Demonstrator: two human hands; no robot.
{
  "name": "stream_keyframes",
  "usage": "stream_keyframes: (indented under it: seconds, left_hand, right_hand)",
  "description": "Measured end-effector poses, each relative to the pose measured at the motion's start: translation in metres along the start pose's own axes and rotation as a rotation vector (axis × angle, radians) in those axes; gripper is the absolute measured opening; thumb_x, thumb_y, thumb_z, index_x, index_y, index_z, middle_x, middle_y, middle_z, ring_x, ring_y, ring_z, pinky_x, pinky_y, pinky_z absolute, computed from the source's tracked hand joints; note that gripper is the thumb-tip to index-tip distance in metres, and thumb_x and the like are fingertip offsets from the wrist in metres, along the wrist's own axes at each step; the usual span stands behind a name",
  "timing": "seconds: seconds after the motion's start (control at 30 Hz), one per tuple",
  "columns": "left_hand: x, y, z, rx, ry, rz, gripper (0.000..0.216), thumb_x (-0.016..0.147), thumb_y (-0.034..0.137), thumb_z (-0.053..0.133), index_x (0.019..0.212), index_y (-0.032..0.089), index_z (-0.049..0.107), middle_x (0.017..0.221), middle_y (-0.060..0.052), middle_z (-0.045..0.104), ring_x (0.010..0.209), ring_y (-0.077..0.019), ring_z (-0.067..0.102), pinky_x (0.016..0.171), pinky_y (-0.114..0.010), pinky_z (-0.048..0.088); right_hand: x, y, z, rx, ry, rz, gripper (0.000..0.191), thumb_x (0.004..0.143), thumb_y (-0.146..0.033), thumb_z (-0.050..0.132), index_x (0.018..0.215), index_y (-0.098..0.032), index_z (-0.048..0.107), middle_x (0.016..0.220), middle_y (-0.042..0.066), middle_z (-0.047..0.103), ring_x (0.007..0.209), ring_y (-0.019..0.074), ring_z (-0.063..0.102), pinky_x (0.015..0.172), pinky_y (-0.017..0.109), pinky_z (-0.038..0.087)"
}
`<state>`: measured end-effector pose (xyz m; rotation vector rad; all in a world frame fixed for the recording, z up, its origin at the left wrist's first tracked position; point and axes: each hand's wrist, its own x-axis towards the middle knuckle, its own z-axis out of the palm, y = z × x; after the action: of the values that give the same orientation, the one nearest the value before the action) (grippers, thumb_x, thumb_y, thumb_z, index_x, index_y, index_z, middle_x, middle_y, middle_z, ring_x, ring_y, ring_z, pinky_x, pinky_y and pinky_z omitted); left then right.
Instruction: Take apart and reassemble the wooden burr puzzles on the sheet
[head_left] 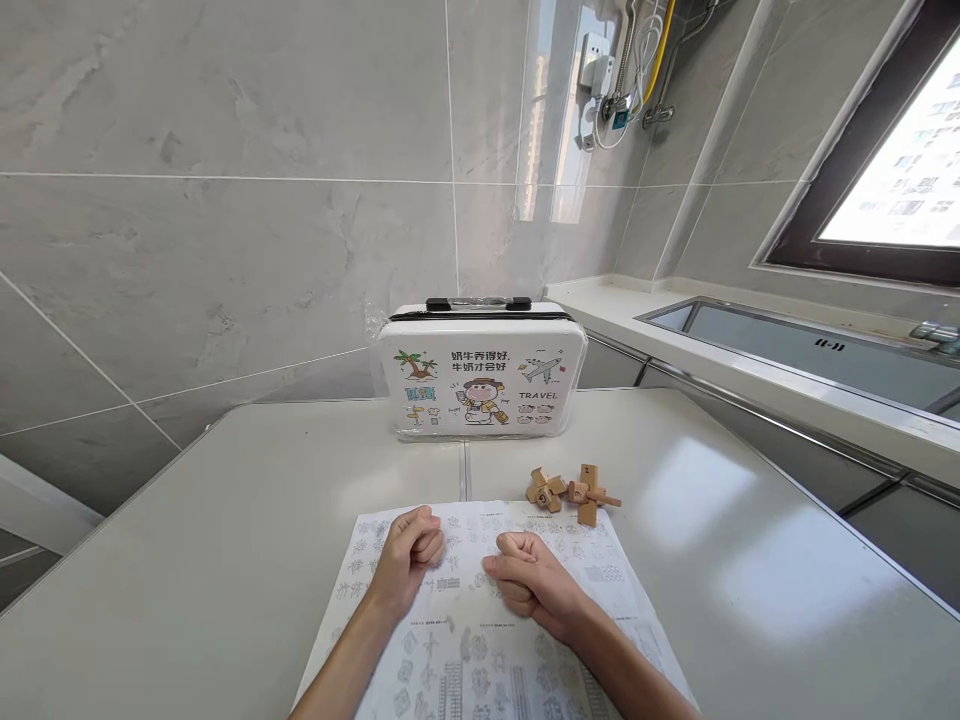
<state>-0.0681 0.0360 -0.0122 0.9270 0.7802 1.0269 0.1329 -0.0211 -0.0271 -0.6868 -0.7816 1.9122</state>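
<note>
Both my hands rest on a printed instruction sheet (pixel 480 640) lying on the white table. My left hand (pixel 409 560) is curled into a loose fist on the sheet's left half, with nothing visible in it. My right hand (pixel 529 580) is also curled into a fist on the right half, thumb pointing left, and nothing shows inside it. Just beyond the sheet's far right corner lie small wooden puzzle pieces: a notched block cluster (pixel 546 489) and a cross-shaped assembly (pixel 591 493). Neither hand touches them.
A white case with cartoon pictures and the word TRAVEL (pixel 480 372) stands upright against the tiled wall at the table's far edge (pixel 225 480). To the right run a countertop and a steel sink (pixel 795 345). A window is at the upper right.
</note>
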Motion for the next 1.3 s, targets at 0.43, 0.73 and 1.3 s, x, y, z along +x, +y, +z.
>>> stream_keyframes:
  seconds: [0.43,0.73,1.3]
  left_hand:
    - [-0.002,0.008,0.006,-0.037,0.027,0.003,0.055,0.083,0.03,0.075,0.065,0.024,0.023,0.059,0.011,0.016,0.053,-0.009,0.008,0.05,-0.028,0.015]
    - [0.001,0.007,-0.002,-0.135,0.158,0.041,0.064,0.078,0.032,0.077,0.065,0.024,0.015,0.061,0.01,0.009,0.054,-0.0094,0.006,0.047,-0.026,0.019]
    - [0.006,0.009,-0.015,-0.35,0.282,-0.041,0.072,0.069,0.011,0.079,0.069,0.024,0.008,0.054,0.012,0.003,0.043,-0.0066,0.003,0.038,-0.024,0.021]
  right_hand:
    - [0.0,-0.001,0.0,0.032,-0.003,-0.011,0.074,0.072,-0.035,0.095,0.062,-0.026,0.022,0.048,-0.015,0.023,0.043,0.002,0.009,0.039,0.02,0.005]
    - [0.004,-0.003,-0.015,0.133,0.099,-0.153,0.086,0.065,-0.04,0.098,0.06,-0.025,0.013,0.046,-0.017,0.014,0.037,-0.0001,0.005,0.035,0.018,0.006]
    - [0.006,-0.007,-0.031,0.32,0.188,-0.297,0.076,0.072,-0.026,0.088,0.064,-0.025,0.013,0.049,-0.016,0.01,0.041,0.0027,0.001,0.033,0.017,0.01]
